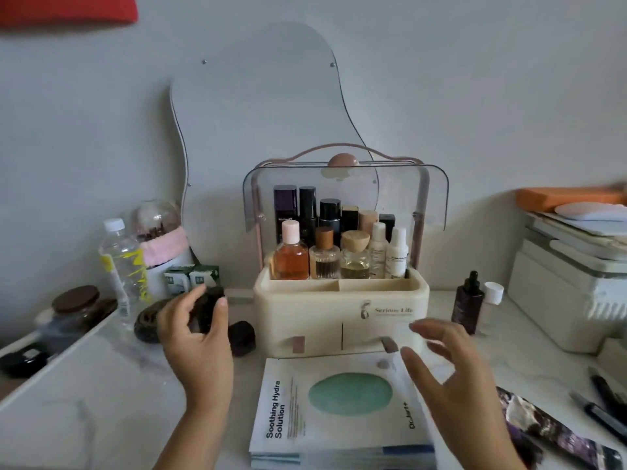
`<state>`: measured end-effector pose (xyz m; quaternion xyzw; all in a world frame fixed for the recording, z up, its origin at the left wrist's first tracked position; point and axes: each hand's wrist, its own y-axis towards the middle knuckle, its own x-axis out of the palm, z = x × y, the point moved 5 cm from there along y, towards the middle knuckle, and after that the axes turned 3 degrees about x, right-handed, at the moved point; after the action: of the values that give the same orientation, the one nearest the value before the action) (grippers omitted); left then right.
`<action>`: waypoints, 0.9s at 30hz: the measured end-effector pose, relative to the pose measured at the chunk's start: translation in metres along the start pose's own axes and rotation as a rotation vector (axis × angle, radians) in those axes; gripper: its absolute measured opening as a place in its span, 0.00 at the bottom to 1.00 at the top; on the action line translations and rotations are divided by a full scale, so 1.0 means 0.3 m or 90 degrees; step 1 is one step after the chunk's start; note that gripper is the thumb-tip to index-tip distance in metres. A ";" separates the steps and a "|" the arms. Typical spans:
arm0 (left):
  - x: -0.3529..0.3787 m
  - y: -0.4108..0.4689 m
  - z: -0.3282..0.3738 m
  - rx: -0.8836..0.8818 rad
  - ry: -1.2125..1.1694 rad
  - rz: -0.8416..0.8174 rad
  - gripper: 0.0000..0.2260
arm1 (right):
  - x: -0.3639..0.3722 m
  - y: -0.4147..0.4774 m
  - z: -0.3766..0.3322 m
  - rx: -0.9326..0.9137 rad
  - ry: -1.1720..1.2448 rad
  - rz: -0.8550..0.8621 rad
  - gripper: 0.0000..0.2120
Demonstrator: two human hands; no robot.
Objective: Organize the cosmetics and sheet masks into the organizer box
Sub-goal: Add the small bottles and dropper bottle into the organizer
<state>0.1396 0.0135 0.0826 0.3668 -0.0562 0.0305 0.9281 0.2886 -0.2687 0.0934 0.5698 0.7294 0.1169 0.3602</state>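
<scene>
The organizer box [305, 312] stood at the centre of the frame on the table [101, 408], its clear lid [342, 188] swung up. Its rear section was packed with upright bottles [325, 252], while the two front compartments looked bare. Just in front of it, at the lower centre, lay a stack of sheet masks [325, 412], touching its base.

My left hand [196, 340], left of the box, pinched a small dark container [208, 308] between thumb and fingers. My right hand [451, 378] hovered over the stack's right edge with fingers spread and holding nothing, close to the box's right drawer.

A dark jar [241, 338] sat between my left hand and the box. A dark dropper bottle [468, 305] stood to the box's right, a water bottle [124, 266] at mid-left, and a white tray [73, 351] at the lower left.
</scene>
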 end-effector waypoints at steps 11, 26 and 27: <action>0.085 0.113 -0.368 -0.285 0.032 -0.276 0.32 | 0.303 -0.076 -0.085 -0.148 -0.253 -0.447 0.19; 0.026 0.152 -0.347 -0.203 0.053 -0.209 0.05 | 0.289 -0.072 -0.120 -0.197 -0.290 -0.443 0.16; 0.004 0.173 -0.310 -0.189 0.041 -0.194 0.05 | 0.291 -0.073 -0.108 -0.189 -0.266 -0.447 0.16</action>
<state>0.1432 0.1151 0.0504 0.2289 0.0258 -0.1071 0.9672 0.2430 -0.1882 0.0696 0.2405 0.7658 -0.0267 0.5959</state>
